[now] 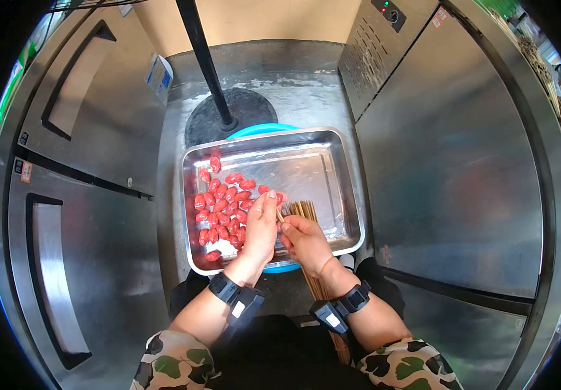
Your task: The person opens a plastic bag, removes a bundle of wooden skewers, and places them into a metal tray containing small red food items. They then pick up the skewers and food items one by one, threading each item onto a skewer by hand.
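My left hand (262, 226) is closed over the steel tray, pinching a glossy red oval fruit (281, 197) between thumb and fingers. Close against it, my right hand (306, 239) grips a thin bamboo skewer (280, 216), its upper end right at the fruit. More red oval fruits (220, 205) lie loose in the left half of the metal tray (348, 175). A bundle of bamboo skewers (303, 209) rests across the tray's front edge, passing under my right hand and down between my legs.
The tray sits on a blue basin (264, 129), part of whose rim shows. Behind it stands a black pole (205, 71) on a round base (251, 107). Steel cabinets flank me on the left (108, 247) and right (449, 162).
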`<act>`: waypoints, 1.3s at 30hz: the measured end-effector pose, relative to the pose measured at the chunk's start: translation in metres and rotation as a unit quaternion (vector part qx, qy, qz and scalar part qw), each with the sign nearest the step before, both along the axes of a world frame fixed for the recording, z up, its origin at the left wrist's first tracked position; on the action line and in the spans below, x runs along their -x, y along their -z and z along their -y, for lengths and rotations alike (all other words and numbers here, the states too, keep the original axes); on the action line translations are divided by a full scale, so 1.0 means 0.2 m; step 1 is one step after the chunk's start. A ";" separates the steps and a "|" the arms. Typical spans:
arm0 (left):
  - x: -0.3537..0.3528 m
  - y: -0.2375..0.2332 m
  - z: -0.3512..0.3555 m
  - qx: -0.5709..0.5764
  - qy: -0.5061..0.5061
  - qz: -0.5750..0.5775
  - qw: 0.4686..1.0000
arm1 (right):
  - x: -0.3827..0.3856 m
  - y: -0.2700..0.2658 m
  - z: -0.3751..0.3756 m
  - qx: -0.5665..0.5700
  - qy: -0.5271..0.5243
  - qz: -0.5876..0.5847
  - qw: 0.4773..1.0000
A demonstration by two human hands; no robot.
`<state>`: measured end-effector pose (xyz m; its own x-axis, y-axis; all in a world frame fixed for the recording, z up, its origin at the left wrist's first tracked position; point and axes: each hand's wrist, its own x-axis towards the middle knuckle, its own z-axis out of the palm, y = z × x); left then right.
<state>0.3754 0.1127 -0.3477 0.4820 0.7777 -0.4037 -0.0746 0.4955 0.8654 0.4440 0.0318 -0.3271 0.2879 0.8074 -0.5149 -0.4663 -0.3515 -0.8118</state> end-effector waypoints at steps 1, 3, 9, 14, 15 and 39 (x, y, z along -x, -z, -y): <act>0.00 0.03 0.01 -0.025 -0.007 -0.005 1.000 | 0.00 0.01 0.00 -0.005 0.003 0.002 1.000; -0.01 0.06 0.03 -0.076 -0.022 -0.013 0.997 | 0.01 0.02 -0.01 -0.014 0.007 0.013 1.000; -0.02 0.05 0.08 -0.010 -0.067 0.025 0.997 | 0.03 0.10 -0.02 -0.040 0.008 0.085 0.996; -0.01 0.06 0.11 -0.017 -0.046 0.034 0.998 | 0.02 0.11 -0.02 -0.023 0.001 0.121 0.992; -0.01 0.06 0.12 -0.018 -0.040 0.034 0.998 | 0.02 0.12 -0.02 -0.028 0.004 0.125 0.992; -0.07 0.10 0.15 -0.005 -0.075 0.017 0.997 | 0.02 0.28 -0.02 -0.056 0.043 0.159 0.985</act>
<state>0.3886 0.0830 -0.3684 0.3730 0.8458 -0.3814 -0.1772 0.4685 0.8655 0.4395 0.0351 -0.3832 0.4907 0.8190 -0.2974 -0.2070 -0.2220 -0.9528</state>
